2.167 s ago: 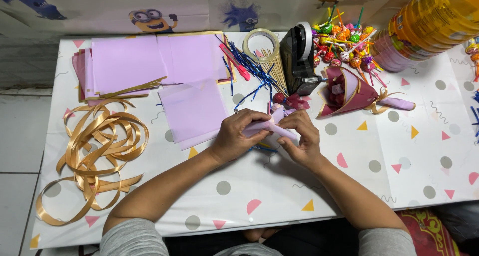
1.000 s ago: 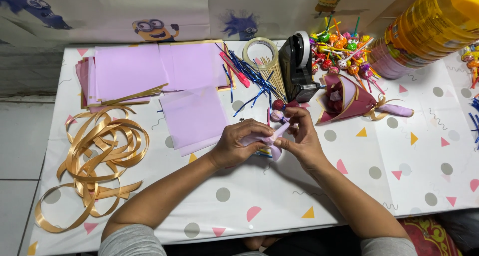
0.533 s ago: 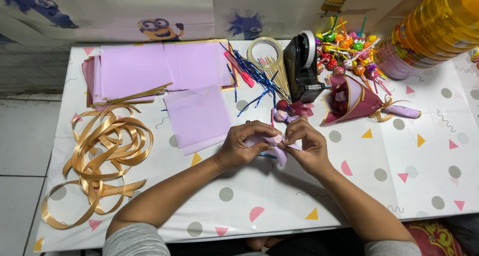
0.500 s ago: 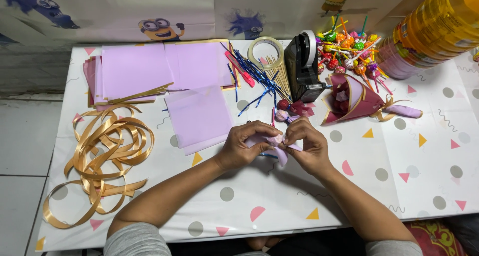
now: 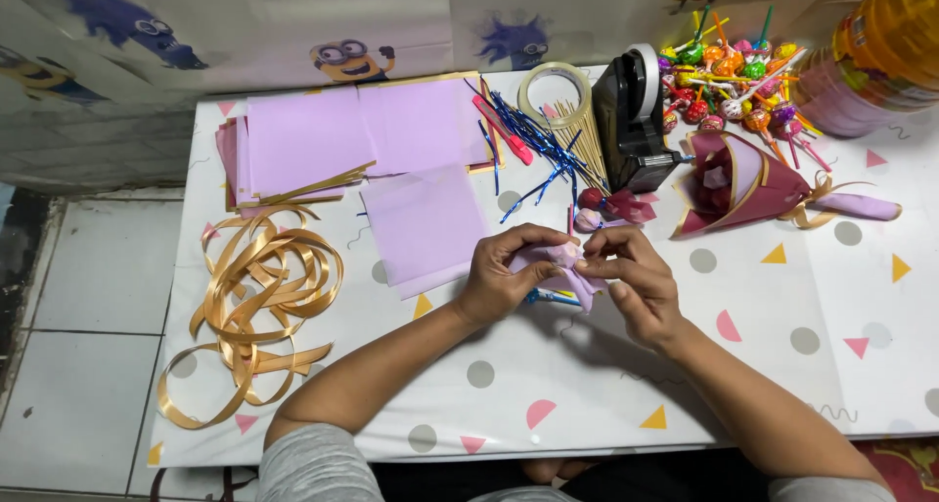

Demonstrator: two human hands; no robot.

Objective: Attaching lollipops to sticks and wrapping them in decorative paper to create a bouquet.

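Lilac tissue pinched over polka-dot table (image 5: 685, 365), midway between both hands.

Largest first: gold ribbon coil (image 5: 259, 306), lilac sheet stack (image 5: 333, 135), then left hand (image 5: 504, 282) and right hand (image 5: 631, 282), each grip closed narrow on small tissue wrap (image 5: 562, 262); possibly a lollipop inside. Risk: thin tissue tearing if twisted hard.

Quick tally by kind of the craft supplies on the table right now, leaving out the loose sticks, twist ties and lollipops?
Gold ribbon tangle: 1
Clear tape roll: 1
Black tape dispenser: 1
Finished wrapped bouquet: 1
Lilac paper wrap held by left hand and right hand: 1
Loose lilac sheet: 1
Total: 6
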